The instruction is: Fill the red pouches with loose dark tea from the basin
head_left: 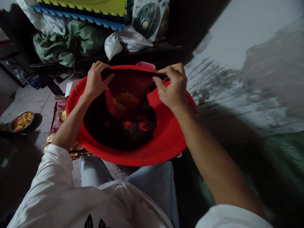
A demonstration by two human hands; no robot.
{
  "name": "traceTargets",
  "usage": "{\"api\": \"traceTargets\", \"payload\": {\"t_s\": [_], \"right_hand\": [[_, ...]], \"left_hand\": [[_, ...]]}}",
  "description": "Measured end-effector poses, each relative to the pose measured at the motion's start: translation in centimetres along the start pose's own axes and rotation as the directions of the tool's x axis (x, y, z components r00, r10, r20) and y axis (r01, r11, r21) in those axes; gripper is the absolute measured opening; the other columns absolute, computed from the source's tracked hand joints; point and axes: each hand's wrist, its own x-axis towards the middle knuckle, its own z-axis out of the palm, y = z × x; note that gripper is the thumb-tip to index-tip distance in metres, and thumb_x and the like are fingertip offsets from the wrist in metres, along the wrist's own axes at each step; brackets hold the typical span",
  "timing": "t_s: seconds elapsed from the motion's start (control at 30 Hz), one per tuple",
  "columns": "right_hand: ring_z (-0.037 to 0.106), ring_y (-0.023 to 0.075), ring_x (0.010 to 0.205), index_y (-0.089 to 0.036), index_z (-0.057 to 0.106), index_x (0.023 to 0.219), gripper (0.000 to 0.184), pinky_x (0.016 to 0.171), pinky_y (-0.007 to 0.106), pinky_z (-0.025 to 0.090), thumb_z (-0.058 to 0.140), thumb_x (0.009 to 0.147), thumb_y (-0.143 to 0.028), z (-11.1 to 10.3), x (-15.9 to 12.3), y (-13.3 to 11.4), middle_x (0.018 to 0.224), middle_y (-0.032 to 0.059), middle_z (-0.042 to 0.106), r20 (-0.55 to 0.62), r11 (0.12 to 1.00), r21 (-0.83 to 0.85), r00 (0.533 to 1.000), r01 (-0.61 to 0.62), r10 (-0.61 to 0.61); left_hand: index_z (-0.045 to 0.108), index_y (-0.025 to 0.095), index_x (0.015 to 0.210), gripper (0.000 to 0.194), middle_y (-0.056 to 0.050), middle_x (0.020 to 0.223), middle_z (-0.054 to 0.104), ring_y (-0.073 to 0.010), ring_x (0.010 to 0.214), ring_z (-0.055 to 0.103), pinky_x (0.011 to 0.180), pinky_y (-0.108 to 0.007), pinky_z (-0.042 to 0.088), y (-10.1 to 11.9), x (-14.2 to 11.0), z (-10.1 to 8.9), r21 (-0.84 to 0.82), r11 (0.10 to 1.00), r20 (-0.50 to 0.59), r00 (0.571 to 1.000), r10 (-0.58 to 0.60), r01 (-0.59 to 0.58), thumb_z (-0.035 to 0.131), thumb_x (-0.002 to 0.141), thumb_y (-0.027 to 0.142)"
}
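Note:
A dark red bag (125,91) with a gold emblem stands inside a large red basin (163,139), its top edge stretched between my two hands. My left hand (97,79) pinches the top left corner, thumb on the near side. At the top right corner, my right hand (173,84) grips the edge between thumb and fingers. Dark, loose, grainy material (128,136) covers much of the basin floor, with red patches showing through. How full the bag is, I cannot tell.
More dark red bags with gold print (58,115) lie on the tiled floor at left. Beyond them sits a metal bowl of colourful small pieces (23,121). A shelf behind carries green sacks (54,47), a white bag (128,39) and a fan (147,20). A peeling wall (249,63) rises at right.

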Motion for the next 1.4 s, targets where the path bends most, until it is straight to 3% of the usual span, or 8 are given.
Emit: {"api": "traceTargets", "payload": {"t_s": [0.13, 0.27, 0.37, 0.53, 0.7, 0.8, 1.4], "right_hand": [[0.067, 0.0344, 0.111, -0.039, 0.075, 0.110, 0.025, 0.091, 0.058, 0.062, 0.063, 0.104, -0.060, 0.1, -0.2, -0.8, 0.115, 0.0119, 0.071, -0.028, 0.989, 0.135, 0.998, 0.055, -0.052], [0.067, 0.0334, 0.105, -0.036, 0.078, 0.102, 0.019, 0.089, 0.061, 0.062, 0.068, 0.100, -0.052, 0.4, -0.5, -1.0, 0.112, 0.0130, 0.069, -0.075, 0.962, 0.235, 0.989, 0.138, -0.124], [0.066, 0.0328, 0.103, -0.031, 0.079, 0.100, 0.017, 0.089, 0.059, 0.061, 0.068, 0.099, -0.045, 0.7, -0.6, -0.2, 0.111, 0.0140, 0.067, -0.082, 0.969, 0.192, 0.986, 0.159, -0.145], [0.066, 0.0301, 0.099, -0.022, 0.076, 0.097, 0.014, 0.098, 0.060, 0.057, 0.073, 0.097, -0.035, 1.4, -0.7, 1.0, 0.103, 0.0095, 0.063, -0.109, 0.956, 0.033, 0.952, 0.292, -0.287], [0.069, 0.0303, 0.098, -0.023, 0.077, 0.102, 0.006, 0.085, 0.050, 0.059, 0.074, 0.097, -0.024, 1.4, -1.0, -1.1, 0.103, 0.0098, 0.068, -0.171, 0.880, 0.088, 0.877, 0.468, -0.449], [0.072, 0.0305, 0.100, -0.023, 0.074, 0.104, 0.007, 0.086, 0.049, 0.061, 0.072, 0.098, -0.020, 1.2, -1.1, -2.4, 0.107, 0.0111, 0.070, -0.161, 0.847, 0.106, 0.850, 0.521, -0.502], [0.075, 0.0335, 0.098, -0.022, 0.071, 0.106, 0.008, 0.084, 0.052, 0.068, 0.069, 0.098, -0.020, 1.2, -0.9, -2.4, 0.104, 0.0129, 0.071, -0.143, 0.819, 0.075, 0.819, 0.569, -0.556]], "left_hand": [[0.072, 0.030, 0.122, 0.038, -0.007, 0.127, 0.076, -0.0294, 0.129, 0.057, 0.115, -0.061, 0.044, 2.7, -0.9, -1.0, 0.030, 0.998, 0.029, 0.998, 0.057, -0.057, 0.049, 0.112, 0.059], [0.076, 0.029, 0.115, 0.024, -0.007, 0.123, 0.078, -0.0336, 0.126, 0.064, 0.113, -0.061, 0.044, 5.0, -1.8, -1.6, 0.034, 0.988, 0.077, 0.986, 0.148, -0.151, 0.054, 0.112, 0.039], [0.077, 0.028, 0.112, 0.026, -0.007, 0.120, 0.079, -0.0335, 0.124, 0.066, 0.113, -0.059, 0.045, 5.4, -2.1, -1.2, 0.054, 0.979, 0.081, 0.978, 0.191, -0.196, 0.052, 0.112, 0.036], [0.077, 0.022, 0.122, 0.032, -0.012, 0.124, 0.076, -0.0347, 0.128, 0.064, 0.112, -0.056, 0.043, 5.4, -2.5, -0.8, 0.147, 0.960, 0.121, 0.968, 0.222, -0.238, 0.048, 0.113, 0.031], [0.074, 0.022, 0.133, 0.042, -0.012, 0.131, 0.076, -0.0291, 0.127, 0.066, 0.110, -0.047, 0.043, 7.6, -3.3, -0.5, 0.208, 0.916, 0.217, 0.930, 0.298, -0.342, 0.036, 0.120, 0.035], [0.072, 0.022, 0.138, 0.045, -0.012, 0.132, 0.076, -0.0267, 0.125, 0.067, 0.108, -0.044, 0.044, 8.8, -3.7, -0.3, 0.216, 0.902, 0.273, 0.910, 0.312, -0.374, 0.031, 0.121, 0.031], [0.069, 0.021, 0.146, 0.051, -0.011, 0.140, 0.074, -0.0264, 0.133, 0.066, 0.109, -0.042, 0.043, 9.2, -3.7, -0.4, 0.212, 0.908, 0.352, 0.895, 0.274, -0.361, 0.026, 0.122, 0.033]]}}
